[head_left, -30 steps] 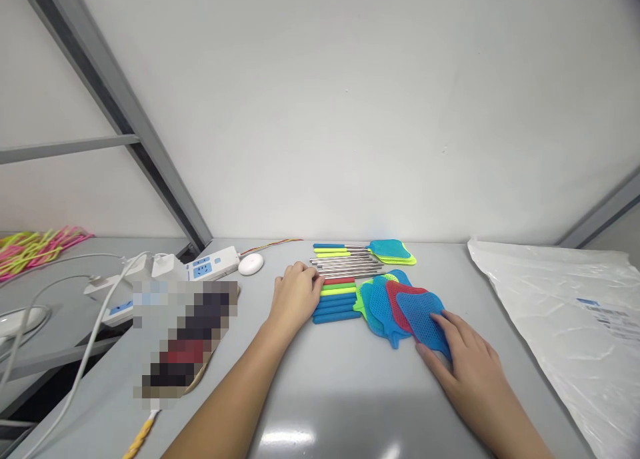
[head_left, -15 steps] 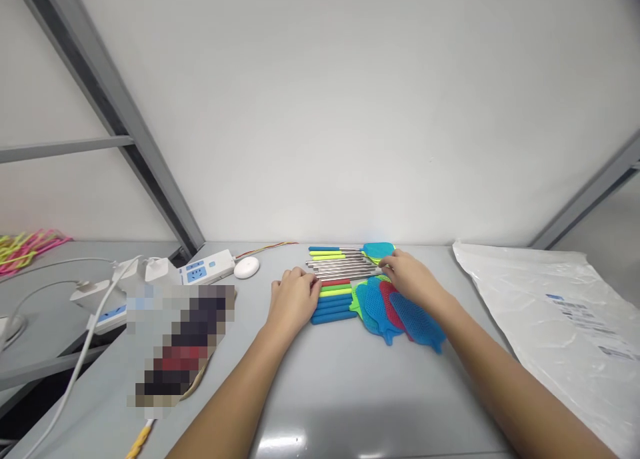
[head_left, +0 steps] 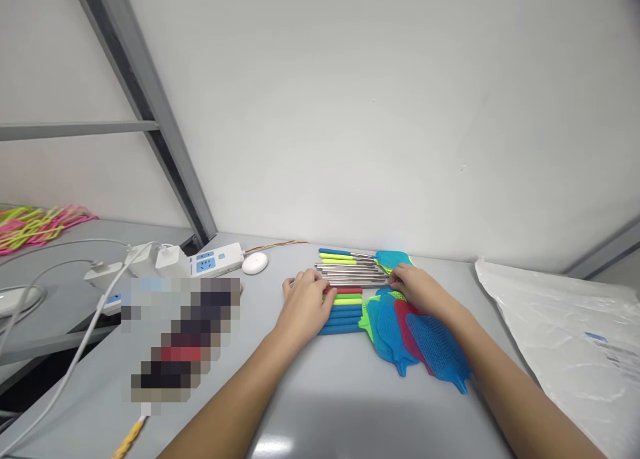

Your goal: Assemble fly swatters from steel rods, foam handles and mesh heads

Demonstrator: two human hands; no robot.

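My left hand [head_left: 307, 302] lies at the left ends of a row of coloured handles [head_left: 345, 311], its fingers bent and a little apart. Its thumb touches the red and green handles. Several thin silver metal rods [head_left: 350, 274] lie side by side just beyond. My right hand [head_left: 415, 287] is closed in a pinch at the right end of the nearest rods; its fingertips are partly hidden. Below it, blue, green and red fly swatter heads [head_left: 390, 326] overlap in a fan. At the back are fly swatters with blue and yellow handles and a blue head [head_left: 393, 259].
On the left are a power strip [head_left: 220, 259] with white chargers [head_left: 173, 261], a round white device [head_left: 255, 263] and cables. A pixelated item [head_left: 185, 346] lies nearer. Pink and yellow strands [head_left: 45, 226] lie far left. A white plastic bag [head_left: 565, 326] covers the right side.
The view has shifted and tilted slightly. My left thumb has moved onto the red and green handles. My right hand stays at the right end of the rods.
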